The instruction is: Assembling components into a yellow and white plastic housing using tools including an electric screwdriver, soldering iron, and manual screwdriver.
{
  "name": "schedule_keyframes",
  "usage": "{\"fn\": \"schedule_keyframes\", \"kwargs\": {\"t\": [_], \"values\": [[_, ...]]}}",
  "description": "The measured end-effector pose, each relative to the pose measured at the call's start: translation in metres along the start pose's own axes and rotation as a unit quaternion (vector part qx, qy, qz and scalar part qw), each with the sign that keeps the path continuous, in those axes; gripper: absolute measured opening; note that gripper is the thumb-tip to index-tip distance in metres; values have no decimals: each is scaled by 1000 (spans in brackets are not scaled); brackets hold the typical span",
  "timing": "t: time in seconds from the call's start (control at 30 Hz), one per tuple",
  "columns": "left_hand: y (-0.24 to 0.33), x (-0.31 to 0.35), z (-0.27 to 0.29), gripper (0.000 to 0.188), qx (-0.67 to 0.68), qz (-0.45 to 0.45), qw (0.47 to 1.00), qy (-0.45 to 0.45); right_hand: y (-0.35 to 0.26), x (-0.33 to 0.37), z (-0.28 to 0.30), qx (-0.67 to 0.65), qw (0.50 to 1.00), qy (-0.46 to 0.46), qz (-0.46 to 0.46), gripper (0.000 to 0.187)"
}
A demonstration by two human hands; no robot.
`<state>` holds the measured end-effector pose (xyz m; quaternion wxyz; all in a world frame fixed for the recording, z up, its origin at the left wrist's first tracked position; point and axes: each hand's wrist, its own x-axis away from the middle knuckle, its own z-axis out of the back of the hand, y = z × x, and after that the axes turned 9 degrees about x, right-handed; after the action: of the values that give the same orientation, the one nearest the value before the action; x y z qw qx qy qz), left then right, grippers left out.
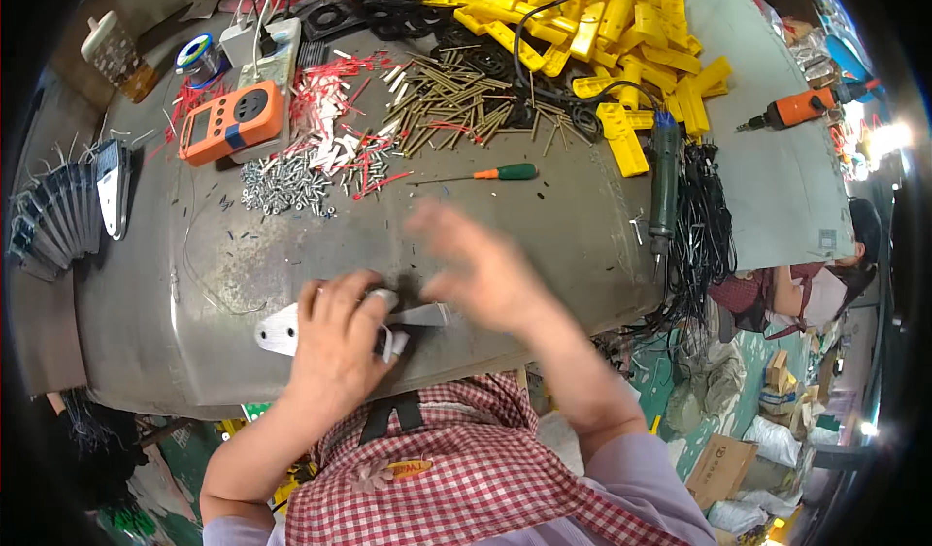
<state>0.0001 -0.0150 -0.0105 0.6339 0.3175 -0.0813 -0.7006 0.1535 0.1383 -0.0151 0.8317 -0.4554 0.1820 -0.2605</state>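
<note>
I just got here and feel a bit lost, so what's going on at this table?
A person in a checked apron is at a grey table. Their left hand is closed over a white piece near the table's near edge. Their right hand, blurred, is open farther right, with nothing distinct in it. Beyond the hands lie loose screws, a screwdriver and a heap of yellow parts.

On my feed's bottom centre I see a red-and-white checked apron (466,507) with a fabric flower (372,479), yellow oval patch (409,468) and dark strap (391,418); lavender sleeves (646,483); left hand (340,337) and right hand (476,269) bare.
</note>
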Motion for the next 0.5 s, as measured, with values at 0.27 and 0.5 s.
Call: {"fn": "schedule_keyframes", "kwargs": {"t": [0.27, 0.5], "values": [[14, -14, 12, 66, 71, 23, 993, -95, 107, 12, 178, 603, 737, 238, -192, 31], [3, -65, 28, 51, -69, -137, 986, 70, -28, 25, 71, 160, 975, 95, 124, 37]]}}
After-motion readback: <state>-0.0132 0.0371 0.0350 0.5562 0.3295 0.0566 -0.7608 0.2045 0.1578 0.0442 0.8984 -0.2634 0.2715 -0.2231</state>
